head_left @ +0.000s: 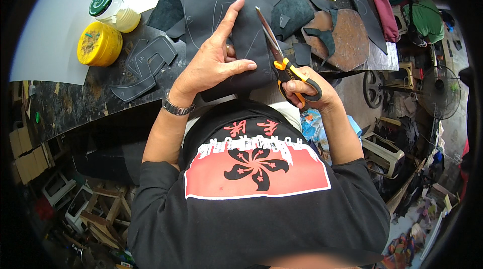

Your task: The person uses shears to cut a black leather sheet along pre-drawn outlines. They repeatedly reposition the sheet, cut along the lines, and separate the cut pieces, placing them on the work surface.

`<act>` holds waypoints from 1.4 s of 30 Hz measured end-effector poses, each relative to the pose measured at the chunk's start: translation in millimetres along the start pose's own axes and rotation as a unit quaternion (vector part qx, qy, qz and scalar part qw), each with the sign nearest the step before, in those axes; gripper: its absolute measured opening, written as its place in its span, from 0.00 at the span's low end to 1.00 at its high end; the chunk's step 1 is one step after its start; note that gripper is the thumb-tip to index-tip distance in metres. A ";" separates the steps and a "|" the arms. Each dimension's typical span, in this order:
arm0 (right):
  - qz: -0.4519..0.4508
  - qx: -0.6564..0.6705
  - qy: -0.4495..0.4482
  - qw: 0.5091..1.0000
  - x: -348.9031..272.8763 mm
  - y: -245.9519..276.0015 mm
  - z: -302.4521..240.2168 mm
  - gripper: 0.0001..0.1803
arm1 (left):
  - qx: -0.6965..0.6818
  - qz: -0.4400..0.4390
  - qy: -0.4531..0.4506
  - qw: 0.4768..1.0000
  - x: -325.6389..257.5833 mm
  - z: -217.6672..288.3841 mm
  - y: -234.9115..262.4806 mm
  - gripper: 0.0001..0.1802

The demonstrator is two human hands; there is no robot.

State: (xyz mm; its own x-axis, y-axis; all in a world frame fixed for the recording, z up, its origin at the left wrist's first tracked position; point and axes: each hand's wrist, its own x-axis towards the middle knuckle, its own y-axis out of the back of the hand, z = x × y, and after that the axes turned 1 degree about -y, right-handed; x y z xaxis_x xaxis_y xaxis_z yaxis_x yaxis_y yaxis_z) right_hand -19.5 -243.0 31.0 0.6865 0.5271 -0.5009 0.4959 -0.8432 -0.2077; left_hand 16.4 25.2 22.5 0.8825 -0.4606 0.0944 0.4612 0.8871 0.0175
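Pressed flat with the left hand (214, 65), fingers spread, to steady the dark leather piece (246, 42) at the workbench (100, 93) edge. Gripped the orange-handled scissors (282, 60) in the right hand (307, 90), fingers curled through the loops, blades parted along the leather's right edge.

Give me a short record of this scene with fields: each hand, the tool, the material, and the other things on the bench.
left hand: left hand pressed flat on the dark leather sheet, index finger stretched out; metal wristwatch on the wrist
right hand: right hand holds the orange-handled scissors
tool: blades open, pointing away from the person, at the leather's edge
material: dark leather with pale outlines drawn on it
bench, left side: yellow round tin, jar with green lid, cut dark pieces, white sheet
bench, right side: brown leather piece
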 end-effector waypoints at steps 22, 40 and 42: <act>0.206 0.275 0.081 0.936 -6.0 -42.6 39.9 0.22 | -0.285 -0.058 0.112 0.950 2.0 -29.0 -77.9 0.30; 0.245 0.057 0.066 0.965 0.9 -8.4 20.5 0.17 | 0.059 -0.005 -0.076 0.995 -25.3 -7.4 -45.9 0.19; 0.255 0.041 0.063 0.964 5.0 -7.5 16.8 0.17 | 0.203 0.101 -0.106 0.968 -42.1 3.6 -18.1 0.17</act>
State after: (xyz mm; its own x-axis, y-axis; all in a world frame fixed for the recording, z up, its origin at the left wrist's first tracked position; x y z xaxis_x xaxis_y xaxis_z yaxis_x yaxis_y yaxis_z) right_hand -28.7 -235.8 15.9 0.8912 0.0460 -0.4512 0.0362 -0.9989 -0.0304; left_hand -29.4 28.6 21.8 0.8921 -0.2991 0.3387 0.1691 0.9161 0.3634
